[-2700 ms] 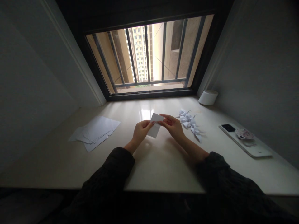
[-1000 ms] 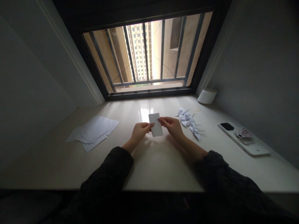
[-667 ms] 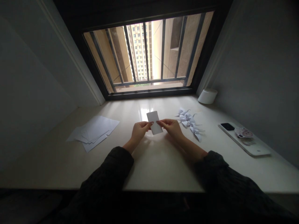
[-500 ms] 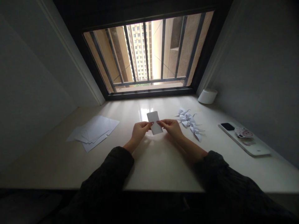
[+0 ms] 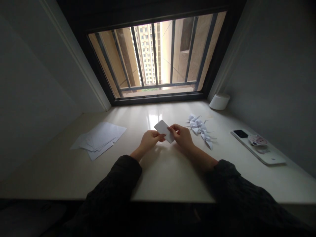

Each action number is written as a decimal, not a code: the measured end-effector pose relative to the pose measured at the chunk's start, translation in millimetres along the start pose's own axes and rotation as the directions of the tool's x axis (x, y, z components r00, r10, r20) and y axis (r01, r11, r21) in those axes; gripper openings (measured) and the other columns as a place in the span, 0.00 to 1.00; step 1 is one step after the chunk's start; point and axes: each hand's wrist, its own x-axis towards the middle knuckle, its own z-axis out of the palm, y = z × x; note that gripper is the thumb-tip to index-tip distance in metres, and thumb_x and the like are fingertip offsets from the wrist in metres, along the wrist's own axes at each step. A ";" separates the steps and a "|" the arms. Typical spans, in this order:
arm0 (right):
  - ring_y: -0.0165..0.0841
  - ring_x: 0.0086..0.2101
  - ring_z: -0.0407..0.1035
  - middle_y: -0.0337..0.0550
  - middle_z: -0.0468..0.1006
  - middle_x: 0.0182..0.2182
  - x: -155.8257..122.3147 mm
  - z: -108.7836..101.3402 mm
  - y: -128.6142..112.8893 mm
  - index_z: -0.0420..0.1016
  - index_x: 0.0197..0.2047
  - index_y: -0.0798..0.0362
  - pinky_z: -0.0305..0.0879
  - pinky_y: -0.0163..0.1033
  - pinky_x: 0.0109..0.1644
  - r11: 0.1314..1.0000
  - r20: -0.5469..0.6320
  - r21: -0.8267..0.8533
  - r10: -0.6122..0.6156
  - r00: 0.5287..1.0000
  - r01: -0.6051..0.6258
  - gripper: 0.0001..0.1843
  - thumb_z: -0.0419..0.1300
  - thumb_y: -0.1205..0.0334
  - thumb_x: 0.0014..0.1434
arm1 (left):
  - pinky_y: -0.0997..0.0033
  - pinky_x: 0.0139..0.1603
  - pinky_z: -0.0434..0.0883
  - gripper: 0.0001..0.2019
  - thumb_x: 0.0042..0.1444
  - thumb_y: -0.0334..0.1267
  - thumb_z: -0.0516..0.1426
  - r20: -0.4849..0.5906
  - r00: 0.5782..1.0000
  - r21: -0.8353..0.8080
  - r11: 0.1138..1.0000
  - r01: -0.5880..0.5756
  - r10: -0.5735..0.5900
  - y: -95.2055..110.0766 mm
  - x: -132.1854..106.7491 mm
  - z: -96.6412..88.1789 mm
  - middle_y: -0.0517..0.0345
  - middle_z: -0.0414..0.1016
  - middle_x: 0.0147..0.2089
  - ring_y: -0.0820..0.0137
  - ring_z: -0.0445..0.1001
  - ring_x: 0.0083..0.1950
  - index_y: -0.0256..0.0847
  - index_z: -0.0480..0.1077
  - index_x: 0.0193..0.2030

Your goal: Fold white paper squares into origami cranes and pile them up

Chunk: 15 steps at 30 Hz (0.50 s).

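A small folded white paper [image 5: 162,126] is held above the counter, tilted with its top leaning left. My left hand [image 5: 151,139] pinches its lower left edge between thumb and fingers. On the other side, my right hand [image 5: 181,135] grips the right edge, its thumb lying on the paper's face. Several folded paper cranes [image 5: 197,125] lie in a slanting row just to the right of my right hand. A loose stack of white paper sheets [image 5: 103,136] rests to the left of my left hand.
A phone [image 5: 269,156] with a cartoon grip on its back lies at the right of the white counter [image 5: 172,184]. A white cup-like object [image 5: 219,101] stands in the back right corner. Behind the counter is a barred window [image 5: 158,59] with a dark frame.
The folded paper has turned anticlockwise, from nearly upright to a clear slant. My left fingers have shifted slightly right and lower along it.
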 end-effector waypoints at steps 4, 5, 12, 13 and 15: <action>0.33 0.27 0.66 0.42 0.75 0.26 2.4 -3.1 0.8 0.74 0.33 0.49 0.56 0.36 0.30 0.980 0.057 -0.149 -0.125 0.991 0.132 0.16 0.50 0.50 0.62 | 0.70 0.34 0.71 0.15 0.48 0.49 0.61 0.083 0.996 -0.001 0.999 0.038 -0.038 1.5 -1.6 0.4 0.50 0.80 0.30 0.64 0.78 0.33 0.37 0.78 0.31; 0.34 0.28 0.67 0.42 0.75 0.27 3.3 -4.0 1.3 0.74 0.34 0.49 0.56 0.36 0.31 0.968 0.072 -0.186 -0.158 0.985 0.169 0.16 0.50 0.50 0.62 | 0.70 0.35 0.71 0.15 0.48 0.49 0.61 0.085 0.996 0.003 0.999 0.039 -0.039 -0.2 -1.3 0.2 0.50 0.80 0.31 0.64 0.78 0.34 0.37 0.78 0.32; 0.33 0.28 0.65 0.42 0.74 0.26 7.3 -8.4 3.6 0.74 0.34 0.50 0.53 0.35 0.31 0.929 0.130 -0.304 -0.177 0.976 0.209 0.16 0.50 0.51 0.63 | 0.70 0.37 0.70 0.14 0.44 0.46 0.64 0.076 0.994 -0.031 0.996 0.081 -0.078 -6.8 1.2 -1.5 0.50 0.80 0.31 0.65 0.78 0.33 0.36 0.78 0.31; 0.33 0.27 0.65 0.42 0.74 0.26 7.5 -8.6 3.7 0.74 0.34 0.50 0.53 0.35 0.31 0.932 0.126 -0.302 -0.170 0.977 0.201 0.16 0.51 0.51 0.62 | 0.70 0.36 0.70 0.14 0.44 0.46 0.64 0.073 0.994 -0.041 0.995 0.090 -0.087 -5.1 1.0 -1.4 0.50 0.80 0.31 0.65 0.78 0.33 0.36 0.78 0.30; 0.32 0.27 0.66 0.42 0.74 0.26 8.1 -9.0 4.1 0.74 0.33 0.50 0.53 0.35 0.31 0.939 0.120 -0.289 -0.159 0.980 0.188 0.15 0.51 0.51 0.62 | 0.70 0.35 0.69 0.15 0.46 0.48 0.62 0.069 0.992 -0.042 0.993 0.111 -0.108 -1.6 0.6 -1.3 0.49 0.80 0.31 0.65 0.78 0.34 0.36 0.78 0.30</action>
